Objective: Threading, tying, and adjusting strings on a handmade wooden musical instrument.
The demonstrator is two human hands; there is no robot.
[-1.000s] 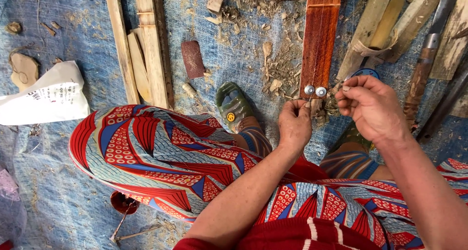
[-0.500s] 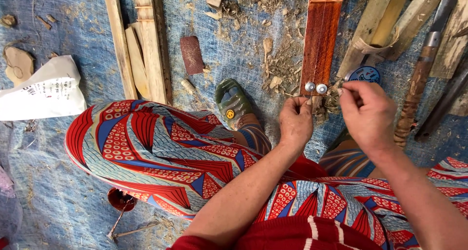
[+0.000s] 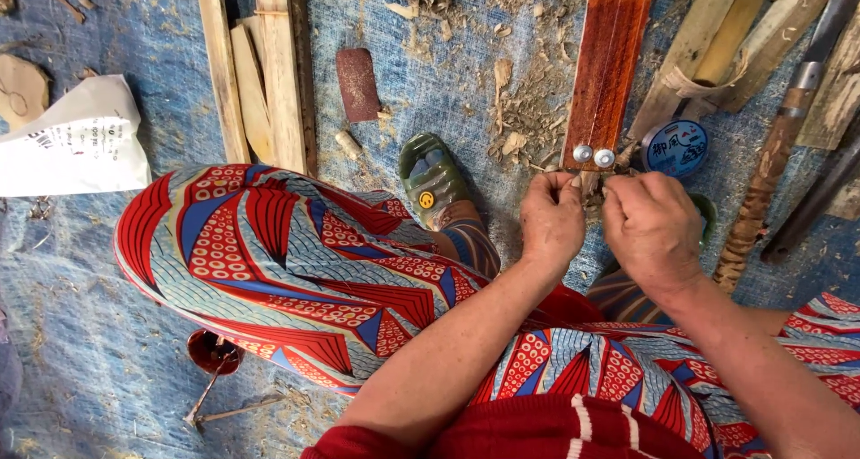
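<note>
Both hands are working at the near end of the long reddish-brown wooden neck (image 3: 605,74), just below its two round metal pegs (image 3: 593,155). The left hand (image 3: 553,222) and right hand (image 3: 651,231) are each pinching closed, seemingly on fine string too thin to make out. The next move is probably calling for steady tension and small, careful finger work at the pegs.

A blue woven tarp (image 3: 107,334) covers the ground. Left of the reddish wooden board (image 3: 605,65) lie wood shavings (image 3: 511,119), a sandpaper strip (image 3: 358,85) and pale wooden slats (image 3: 269,74); farther left, a white paper bag (image 3: 72,141). Right of the board sits a round blue spool (image 3: 676,147).
</note>
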